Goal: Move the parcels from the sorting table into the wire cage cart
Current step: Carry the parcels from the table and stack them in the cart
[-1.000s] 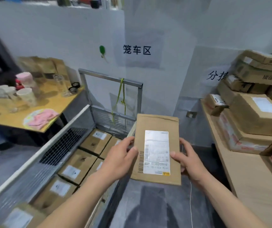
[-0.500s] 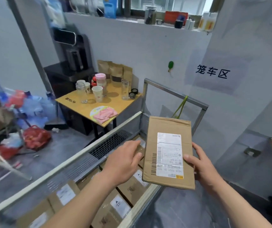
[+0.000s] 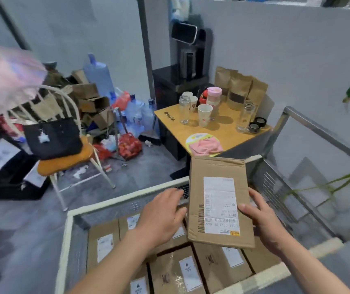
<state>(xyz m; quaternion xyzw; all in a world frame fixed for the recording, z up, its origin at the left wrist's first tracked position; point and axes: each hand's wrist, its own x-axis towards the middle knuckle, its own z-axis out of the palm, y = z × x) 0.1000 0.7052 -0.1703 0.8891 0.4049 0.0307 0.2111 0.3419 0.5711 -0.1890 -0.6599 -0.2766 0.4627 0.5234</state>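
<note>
I hold a flat brown cardboard parcel (image 3: 218,198) with a white shipping label, label side up, above the wire cage cart (image 3: 125,198). My right hand (image 3: 263,221) grips its right edge, thumb on the label and fingers underneath. My left hand (image 3: 161,217) is at the parcel's left edge with fingers loosely extended; whether it touches the parcel is unclear. Inside the cart, several labelled brown parcels (image 3: 182,270) lie flat, packed side by side. The sorting table is out of view.
A yellow side table (image 3: 222,128) with cups, glasses and kraft bags stands just beyond the cart. To the left are a white chair (image 3: 64,160) carrying a black bag, and a heap of boxes and water bottles (image 3: 110,102). A metal rail (image 3: 318,132) rises at the cart's right.
The view has swung left from the sorting table to above the cart. The parcel has travelled with my hands and now hangs over the packed parcels.
</note>
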